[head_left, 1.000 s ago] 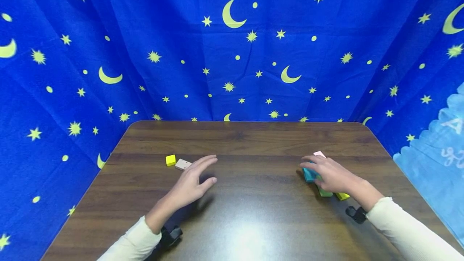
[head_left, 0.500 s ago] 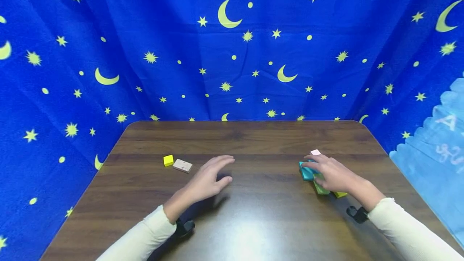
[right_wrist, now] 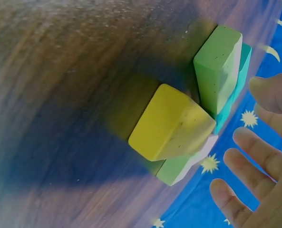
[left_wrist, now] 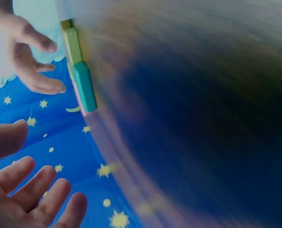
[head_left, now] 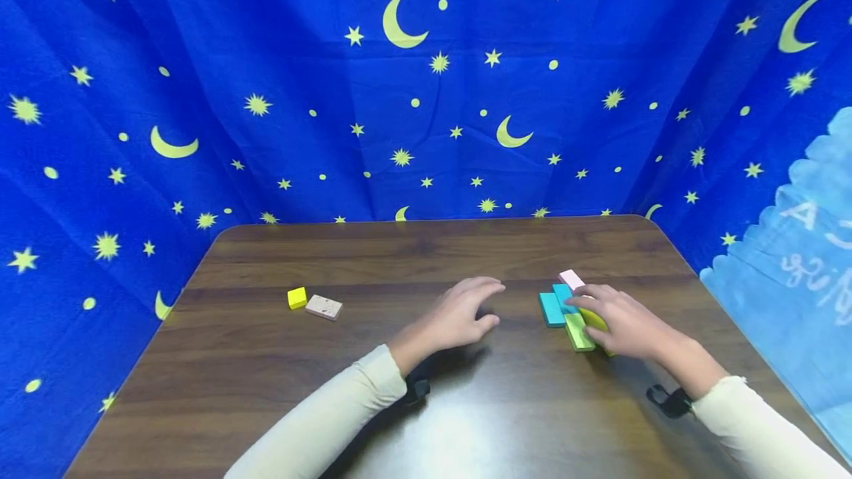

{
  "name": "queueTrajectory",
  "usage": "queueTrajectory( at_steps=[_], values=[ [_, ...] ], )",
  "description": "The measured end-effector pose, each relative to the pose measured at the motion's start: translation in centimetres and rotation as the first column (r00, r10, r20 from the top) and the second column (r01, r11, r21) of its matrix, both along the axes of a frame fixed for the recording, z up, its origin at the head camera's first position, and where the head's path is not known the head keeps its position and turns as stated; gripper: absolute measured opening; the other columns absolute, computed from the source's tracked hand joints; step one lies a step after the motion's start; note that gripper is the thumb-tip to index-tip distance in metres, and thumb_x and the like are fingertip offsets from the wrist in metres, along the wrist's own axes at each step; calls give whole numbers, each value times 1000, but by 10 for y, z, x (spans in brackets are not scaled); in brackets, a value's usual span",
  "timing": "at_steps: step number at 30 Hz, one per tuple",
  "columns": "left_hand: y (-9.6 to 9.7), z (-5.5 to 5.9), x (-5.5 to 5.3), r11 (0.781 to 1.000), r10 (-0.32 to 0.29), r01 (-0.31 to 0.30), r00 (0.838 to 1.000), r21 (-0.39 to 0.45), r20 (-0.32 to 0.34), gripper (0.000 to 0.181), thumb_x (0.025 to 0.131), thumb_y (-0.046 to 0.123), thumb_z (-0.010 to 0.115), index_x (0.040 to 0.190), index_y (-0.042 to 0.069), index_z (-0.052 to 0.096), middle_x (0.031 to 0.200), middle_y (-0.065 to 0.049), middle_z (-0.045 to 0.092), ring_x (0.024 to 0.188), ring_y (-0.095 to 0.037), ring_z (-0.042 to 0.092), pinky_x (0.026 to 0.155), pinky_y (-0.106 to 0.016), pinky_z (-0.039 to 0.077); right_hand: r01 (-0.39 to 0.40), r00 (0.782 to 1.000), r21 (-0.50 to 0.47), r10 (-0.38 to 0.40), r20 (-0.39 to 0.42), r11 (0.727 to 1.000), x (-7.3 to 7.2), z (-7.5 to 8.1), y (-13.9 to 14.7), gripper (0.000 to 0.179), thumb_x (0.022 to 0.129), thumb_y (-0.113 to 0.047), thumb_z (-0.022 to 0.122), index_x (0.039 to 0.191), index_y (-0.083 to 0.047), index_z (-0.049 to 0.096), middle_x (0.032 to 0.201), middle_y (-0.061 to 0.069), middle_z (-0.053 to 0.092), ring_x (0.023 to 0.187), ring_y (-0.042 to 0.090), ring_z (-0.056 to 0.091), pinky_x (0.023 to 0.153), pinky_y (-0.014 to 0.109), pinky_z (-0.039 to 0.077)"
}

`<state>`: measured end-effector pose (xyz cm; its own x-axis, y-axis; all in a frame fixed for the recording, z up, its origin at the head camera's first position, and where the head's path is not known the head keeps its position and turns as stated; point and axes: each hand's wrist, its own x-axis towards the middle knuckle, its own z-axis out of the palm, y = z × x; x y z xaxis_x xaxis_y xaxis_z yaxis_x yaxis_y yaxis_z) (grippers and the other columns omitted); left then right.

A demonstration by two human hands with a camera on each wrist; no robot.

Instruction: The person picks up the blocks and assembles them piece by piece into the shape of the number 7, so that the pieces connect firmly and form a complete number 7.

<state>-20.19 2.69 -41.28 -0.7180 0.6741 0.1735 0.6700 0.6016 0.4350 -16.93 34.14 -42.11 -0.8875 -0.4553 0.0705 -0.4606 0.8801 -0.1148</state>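
My right hand (head_left: 626, 322) hovers over a group of wooden blocks at the right, its fingers loosely bent and holding nothing. Two teal blocks (head_left: 551, 310), a pink block (head_left: 570, 279), a light green block (head_left: 578, 333) and a yellow block (head_left: 594, 321) lie close together there, partly hidden beneath it. From the right wrist, the yellow block (right_wrist: 171, 126) and a green block (right_wrist: 218, 69) show apart from the fingers. My left hand (head_left: 459, 313) is above the table left of this group, with its thumb and relaxed fingers spread around nothing.
A small yellow block (head_left: 296, 298) and a pale, dark-marked wooden block (head_left: 324, 307) lie on the left of the brown table (head_left: 373, 257). A blue curtain (head_left: 333, 58) with stars and moons surrounds the far side and both sides.
My left hand has moved right, away from the pale block and towards the coloured group. My right hand stays over its blocks, and more of the teal and green ones show. The head view has shifted slightly.
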Motion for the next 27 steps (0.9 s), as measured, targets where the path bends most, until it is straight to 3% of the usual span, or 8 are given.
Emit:
queueTrajectory(
  at_steps=[6,11,20,27],
  values=[
    [36,-14,-2,995,-18,8,995,-102,-101,50,94,27,65,141,14,54,146,-3,56,135,-20,53,113,-32,43,3,1000,-14,-3,-23,1000,4,-2,2,45,81,-14,75,125,-11,68,118,14,65,106,32,63,88,56,53],
    [61,-25,-5,990,-25,7,991,-139,-128,48,94,28,65,139,15,56,144,0,57,132,-17,55,110,-28,45,11,1000,-7,-11,-25,1000,5,-5,1,44,79,-16,76,122,-12,70,113,10,65,102,27,63,85,52,54],
    [91,-29,-8,994,45,-43,999,-105,20,49,92,28,68,139,17,57,145,3,56,130,-15,56,107,-23,46,17,1000,9,-17,-4,1000,7,-11,-1,40,77,-19,77,116,-11,72,114,11,65,104,27,61,86,51,54],
    [102,-30,-14,995,82,-78,995,-64,59,50,89,28,71,136,18,60,142,5,58,128,-13,57,106,-20,45,18,1000,-2,-18,-17,1000,7,-12,-2,39,78,-19,76,115,-10,72,114,10,65,105,26,61,87,51,53]
  ],
)
